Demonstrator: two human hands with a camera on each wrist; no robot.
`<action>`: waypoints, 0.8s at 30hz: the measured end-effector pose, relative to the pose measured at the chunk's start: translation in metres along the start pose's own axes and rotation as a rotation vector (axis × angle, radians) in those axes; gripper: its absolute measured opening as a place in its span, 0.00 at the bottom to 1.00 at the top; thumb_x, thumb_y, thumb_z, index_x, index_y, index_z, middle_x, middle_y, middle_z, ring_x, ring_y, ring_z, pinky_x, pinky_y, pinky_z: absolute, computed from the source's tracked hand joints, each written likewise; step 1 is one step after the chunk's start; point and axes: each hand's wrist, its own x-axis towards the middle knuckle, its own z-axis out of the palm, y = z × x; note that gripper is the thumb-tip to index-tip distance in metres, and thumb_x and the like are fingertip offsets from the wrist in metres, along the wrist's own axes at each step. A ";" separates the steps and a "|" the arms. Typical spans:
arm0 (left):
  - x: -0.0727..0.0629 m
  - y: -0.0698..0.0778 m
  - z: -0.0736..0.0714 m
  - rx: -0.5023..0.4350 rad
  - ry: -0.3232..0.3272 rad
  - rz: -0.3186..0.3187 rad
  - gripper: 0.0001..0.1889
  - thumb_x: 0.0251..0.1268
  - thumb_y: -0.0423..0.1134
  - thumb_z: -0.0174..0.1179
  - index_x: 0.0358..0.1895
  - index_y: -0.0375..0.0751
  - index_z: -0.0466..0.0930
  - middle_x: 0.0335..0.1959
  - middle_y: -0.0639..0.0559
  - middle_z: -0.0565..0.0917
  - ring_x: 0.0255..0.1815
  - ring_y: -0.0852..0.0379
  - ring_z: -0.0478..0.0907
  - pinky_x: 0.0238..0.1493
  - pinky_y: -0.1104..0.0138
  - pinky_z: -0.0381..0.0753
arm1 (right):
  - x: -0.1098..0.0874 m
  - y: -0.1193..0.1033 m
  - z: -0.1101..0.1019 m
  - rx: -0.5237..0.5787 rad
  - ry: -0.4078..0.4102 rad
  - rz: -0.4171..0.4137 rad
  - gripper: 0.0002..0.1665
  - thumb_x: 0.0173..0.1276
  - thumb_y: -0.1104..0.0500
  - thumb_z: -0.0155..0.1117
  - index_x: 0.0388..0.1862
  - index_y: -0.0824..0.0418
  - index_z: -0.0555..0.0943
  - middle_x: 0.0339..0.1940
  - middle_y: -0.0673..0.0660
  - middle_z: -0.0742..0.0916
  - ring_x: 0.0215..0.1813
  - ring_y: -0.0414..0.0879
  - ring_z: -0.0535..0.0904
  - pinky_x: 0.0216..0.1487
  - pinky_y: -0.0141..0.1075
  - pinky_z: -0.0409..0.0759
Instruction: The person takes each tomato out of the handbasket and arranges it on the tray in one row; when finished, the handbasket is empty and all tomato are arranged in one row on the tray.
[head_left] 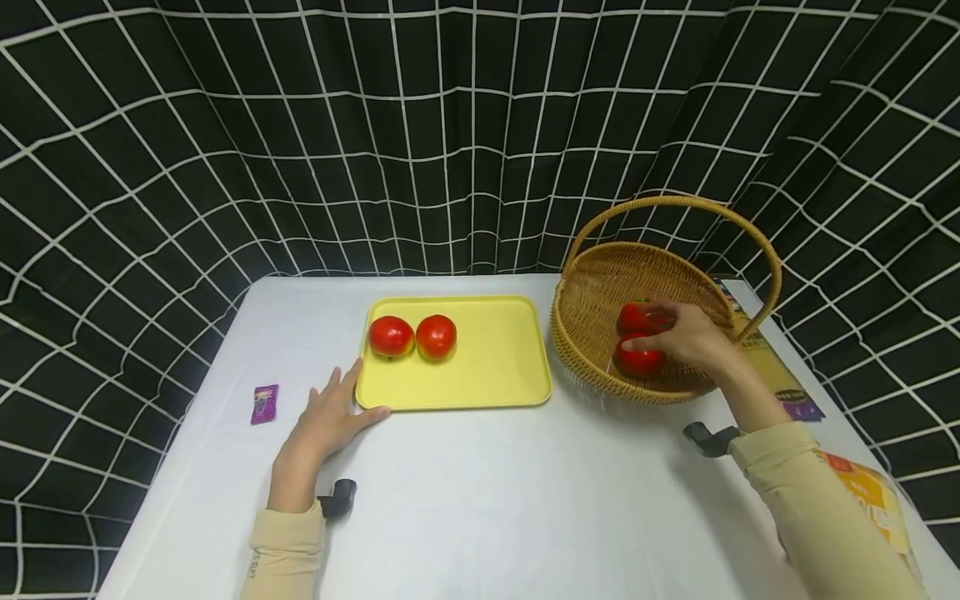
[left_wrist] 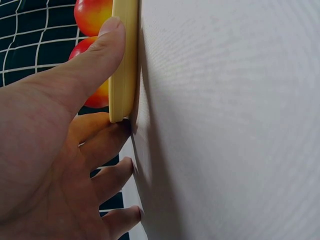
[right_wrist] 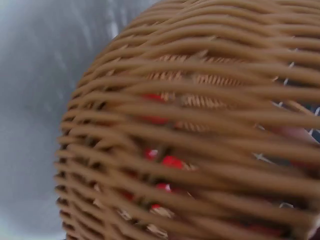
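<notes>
My left hand (head_left: pixel 327 419) rests at the near left corner of a yellow tray (head_left: pixel 495 354), fingers spread. Its thumb (left_wrist: pixel 102 52) lies against the tray's rim, as the left wrist view shows, and a fingertip touches the corner. Side by side at the tray's left end sit two red tomatoes (head_left: pixel 391 337). My right hand (head_left: pixel 693 337) reaches inside a wicker basket (head_left: pixel 592 287), thumb and fingers around the upper red tomato (head_left: pixel 633 317). Another tomato (head_left: pixel 637 363) lies just below it. The basket's weave (right_wrist: pixel 175 120) hides most of that hand in the right wrist view.
A tall arched handle (head_left: pixel 678 201) rises over the basket. A small purple packet (head_left: pixel 264 404) lies left of the tray. Flat colourful packages, one of them orange (head_left: pixel 862 492), lie along the table's right edge. Black cloth with a white grid hangs behind.
</notes>
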 end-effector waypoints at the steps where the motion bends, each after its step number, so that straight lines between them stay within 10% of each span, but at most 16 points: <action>1: 0.000 0.000 0.000 0.000 0.001 0.002 0.55 0.70 0.63 0.66 0.88 0.45 0.43 0.86 0.26 0.43 0.84 0.17 0.35 0.80 0.25 0.40 | 0.001 0.002 0.000 -0.023 -0.012 0.004 0.52 0.69 0.46 0.76 0.80 0.71 0.64 0.74 0.77 0.75 0.74 0.72 0.70 0.73 0.65 0.76; 24: 0.000 0.001 -0.002 -0.004 0.002 -0.030 0.55 0.69 0.62 0.67 0.89 0.48 0.43 0.87 0.27 0.44 0.84 0.16 0.35 0.77 0.23 0.42 | 0.020 0.022 0.013 -0.150 -0.025 0.022 0.44 0.65 0.57 0.78 0.72 0.76 0.70 0.68 0.82 0.76 0.67 0.75 0.71 0.68 0.69 0.75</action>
